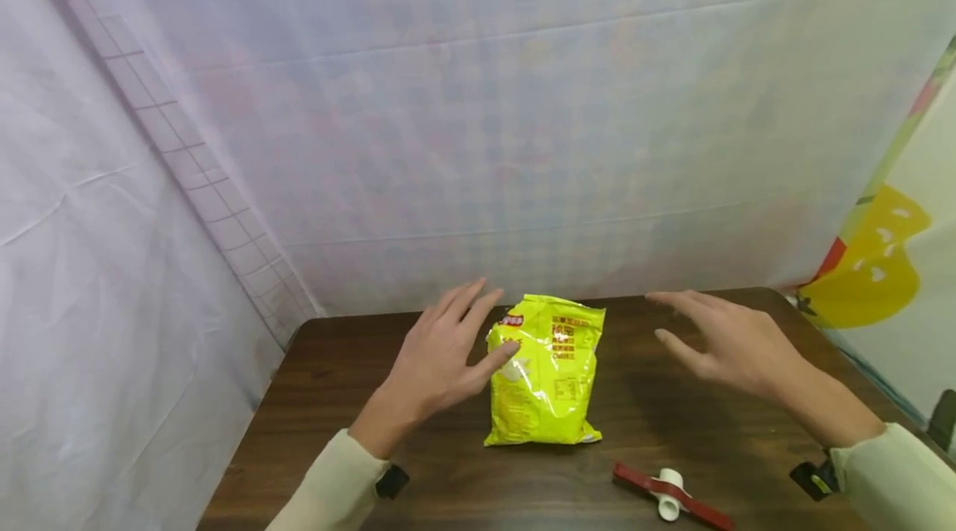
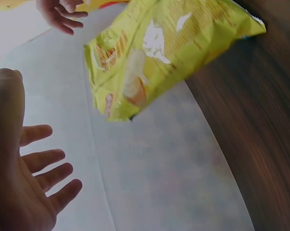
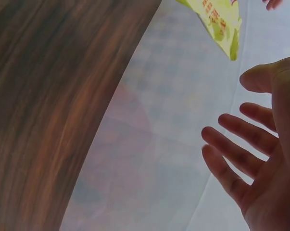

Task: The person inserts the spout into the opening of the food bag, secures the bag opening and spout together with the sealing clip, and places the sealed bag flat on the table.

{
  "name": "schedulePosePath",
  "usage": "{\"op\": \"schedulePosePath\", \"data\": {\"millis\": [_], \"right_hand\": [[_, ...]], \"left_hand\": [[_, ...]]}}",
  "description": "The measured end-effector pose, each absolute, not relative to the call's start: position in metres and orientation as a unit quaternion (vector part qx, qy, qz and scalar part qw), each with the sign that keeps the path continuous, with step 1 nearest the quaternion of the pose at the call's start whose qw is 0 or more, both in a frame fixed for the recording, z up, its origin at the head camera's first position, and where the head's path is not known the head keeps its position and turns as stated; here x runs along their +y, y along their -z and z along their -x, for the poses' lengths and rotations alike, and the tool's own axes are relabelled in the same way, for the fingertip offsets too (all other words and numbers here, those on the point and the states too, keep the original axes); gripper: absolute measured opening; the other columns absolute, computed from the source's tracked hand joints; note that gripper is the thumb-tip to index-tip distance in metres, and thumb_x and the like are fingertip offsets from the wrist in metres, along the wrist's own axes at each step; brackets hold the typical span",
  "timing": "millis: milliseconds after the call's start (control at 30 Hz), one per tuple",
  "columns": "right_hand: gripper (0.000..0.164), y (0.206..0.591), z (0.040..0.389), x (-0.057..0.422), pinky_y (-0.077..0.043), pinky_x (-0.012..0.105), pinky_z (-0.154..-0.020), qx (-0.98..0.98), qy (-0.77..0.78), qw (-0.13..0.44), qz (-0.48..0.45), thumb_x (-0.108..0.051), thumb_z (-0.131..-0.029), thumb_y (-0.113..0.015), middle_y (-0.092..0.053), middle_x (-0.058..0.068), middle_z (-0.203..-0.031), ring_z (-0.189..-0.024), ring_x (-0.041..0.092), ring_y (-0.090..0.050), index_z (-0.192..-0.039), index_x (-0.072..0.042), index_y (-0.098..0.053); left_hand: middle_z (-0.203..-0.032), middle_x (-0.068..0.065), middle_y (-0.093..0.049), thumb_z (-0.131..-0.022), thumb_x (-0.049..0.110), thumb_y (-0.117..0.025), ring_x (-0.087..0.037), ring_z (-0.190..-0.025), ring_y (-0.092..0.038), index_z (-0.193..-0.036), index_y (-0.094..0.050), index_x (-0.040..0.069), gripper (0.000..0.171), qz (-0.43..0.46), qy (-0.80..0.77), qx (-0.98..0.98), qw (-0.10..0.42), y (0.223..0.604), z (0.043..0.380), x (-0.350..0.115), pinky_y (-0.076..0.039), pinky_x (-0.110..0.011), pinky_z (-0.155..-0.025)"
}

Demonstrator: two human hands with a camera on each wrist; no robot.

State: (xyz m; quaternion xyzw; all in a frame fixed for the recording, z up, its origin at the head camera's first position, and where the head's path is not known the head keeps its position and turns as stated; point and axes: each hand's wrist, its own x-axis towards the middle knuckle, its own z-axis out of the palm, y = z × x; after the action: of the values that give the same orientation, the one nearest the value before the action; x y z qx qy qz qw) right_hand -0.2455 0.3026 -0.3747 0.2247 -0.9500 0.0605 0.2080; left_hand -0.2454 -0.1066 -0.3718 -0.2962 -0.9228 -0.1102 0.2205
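Observation:
A shiny yellow snack bag stands upright on the dark wooden table, with red print near its top. On its left side is my left hand, fingers spread, its thumb overlapping the bag in the head view. The left wrist view shows a gap between that hand and the bag. Farther off, to the right of the bag, my right hand is held in the air with relaxed fingers. In the right wrist view this hand holds nothing, and only a corner of the bag shows.
A dark red bar with a white tube-shaped piece lies on the table near its front, right of the bag. The brown table meets a pale hanging cloth at its far edge. A white cloth hangs on the left.

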Motion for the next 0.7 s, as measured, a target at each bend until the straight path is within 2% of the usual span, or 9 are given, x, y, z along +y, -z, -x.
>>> {"op": "schedulePosePath", "data": {"millis": [167,300,433,700], "right_hand": [[0.055,0.381,0.233,0.305,-0.044,0.026,-0.050,-0.949,-0.062,0.210,-0.226,-0.045,-0.101,-0.075,-0.078,0.008,-0.130,-0.085,0.019,-0.075,-0.151,-0.026,-0.061],[0.054,0.385,0.224,0.306,-0.043,0.025,-0.050,-0.947,-0.062,0.217,-0.230,-0.045,-0.099,-0.077,-0.079,0.006,-0.130,-0.079,0.014,-0.073,-0.148,-0.028,-0.063],[0.052,0.390,0.216,0.308,-0.040,0.022,-0.048,-0.946,-0.064,0.221,-0.230,-0.043,-0.098,-0.079,-0.079,0.005,-0.131,-0.073,0.008,-0.068,-0.146,-0.029,-0.065],[0.049,0.399,0.202,0.314,-0.035,0.021,-0.048,-0.949,-0.071,0.210,-0.223,-0.044,-0.097,-0.081,-0.080,-0.001,-0.125,-0.067,-0.004,-0.055,-0.142,-0.033,-0.067]], "left_hand": [[-0.176,0.000,-0.037,-0.107,0.075,-0.039,-0.026,-0.160,-0.041,-0.168,-0.039,0.030,0.075,0.302,0.118,-0.921,0.215,0.373,0.237,-0.101,-0.048,-0.058,-0.123],[-0.175,0.000,-0.038,-0.108,0.075,-0.039,-0.025,-0.160,-0.042,-0.169,-0.037,0.031,0.075,0.311,0.121,-0.920,0.206,0.375,0.231,-0.098,-0.049,-0.058,-0.121],[-0.174,-0.001,-0.041,-0.109,0.073,-0.037,-0.025,-0.158,-0.044,-0.166,-0.042,0.028,0.073,0.326,0.127,-0.914,0.206,0.378,0.226,-0.095,-0.051,-0.056,-0.120],[-0.169,0.000,-0.048,-0.111,0.069,-0.038,-0.021,-0.154,-0.049,-0.165,-0.044,0.023,0.072,0.339,0.161,-0.906,0.196,0.383,0.217,-0.089,-0.052,-0.047,-0.121]]}}
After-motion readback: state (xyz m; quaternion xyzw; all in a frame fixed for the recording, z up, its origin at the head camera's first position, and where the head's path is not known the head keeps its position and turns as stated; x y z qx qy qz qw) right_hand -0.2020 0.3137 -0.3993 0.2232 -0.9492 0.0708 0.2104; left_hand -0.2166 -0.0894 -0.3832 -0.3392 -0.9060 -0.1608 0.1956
